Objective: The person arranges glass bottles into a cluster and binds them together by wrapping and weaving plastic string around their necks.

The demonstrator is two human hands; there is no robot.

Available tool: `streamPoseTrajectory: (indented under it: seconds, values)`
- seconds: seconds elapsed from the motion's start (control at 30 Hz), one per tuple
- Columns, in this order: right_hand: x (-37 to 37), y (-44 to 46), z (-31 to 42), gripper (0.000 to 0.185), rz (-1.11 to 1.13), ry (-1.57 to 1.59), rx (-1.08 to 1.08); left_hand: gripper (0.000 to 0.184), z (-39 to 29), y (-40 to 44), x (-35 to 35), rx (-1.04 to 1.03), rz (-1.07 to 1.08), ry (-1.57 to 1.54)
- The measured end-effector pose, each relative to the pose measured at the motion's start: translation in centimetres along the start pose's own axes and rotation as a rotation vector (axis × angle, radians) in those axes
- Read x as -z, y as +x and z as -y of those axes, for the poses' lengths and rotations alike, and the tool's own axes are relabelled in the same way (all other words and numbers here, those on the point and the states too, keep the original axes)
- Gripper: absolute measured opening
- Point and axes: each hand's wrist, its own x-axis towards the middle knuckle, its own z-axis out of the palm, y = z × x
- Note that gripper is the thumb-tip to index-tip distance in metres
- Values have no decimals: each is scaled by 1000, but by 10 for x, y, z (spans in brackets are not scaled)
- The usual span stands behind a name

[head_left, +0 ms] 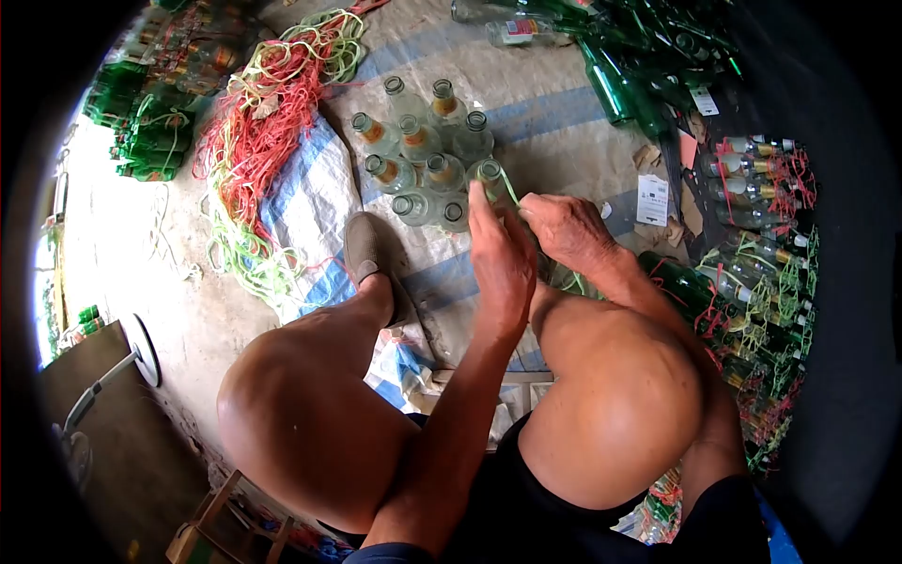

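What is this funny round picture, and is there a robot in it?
No robot here, just a person using two bare hands. There is only one picture. Its camera sits on the person's head and looks forward and down, so you see their bent knees too. The dark round edge probably comes from the lens.

On the ground is a blue-striped sheet, and a group of clear glass bottles stands upright on it. To the left lies a tangled heap of red and pale strips. Green bottles lie at the top right.

The right hand pinches a thin pale green strip beside the nearest bottles. The left hand is close by; I can't tell exactly what its fingers hold.
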Motion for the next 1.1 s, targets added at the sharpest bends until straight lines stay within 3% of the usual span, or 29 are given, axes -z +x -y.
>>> streamPoseTrajectory:
  seconds: [0.17,0.27,0.47,0.67,0.87,0.93,1.1]
  values:
    - [-1,-11,-1,11,33,19,4,51,-11,-7,20,-162,125,13]
    - [3,-17,-2,13,105,55,-35,50,-3,-1,27,-157,259,3]
    - [21,-20,6,17,184,263,-104,30,-2,6,38,-305,269,143]
    - [63,-13,14,23,285,364,-193,16,3,1,44,-198,209,26]
    - [101,-6,-12,22,287,350,-169,11,7,-5,49,87,151,-277]
    - [112,-3,-22,20,303,371,-208,11,18,-7,45,28,92,-325]
    - [150,13,-34,17,388,391,-430,13,14,-17,48,410,55,-692]
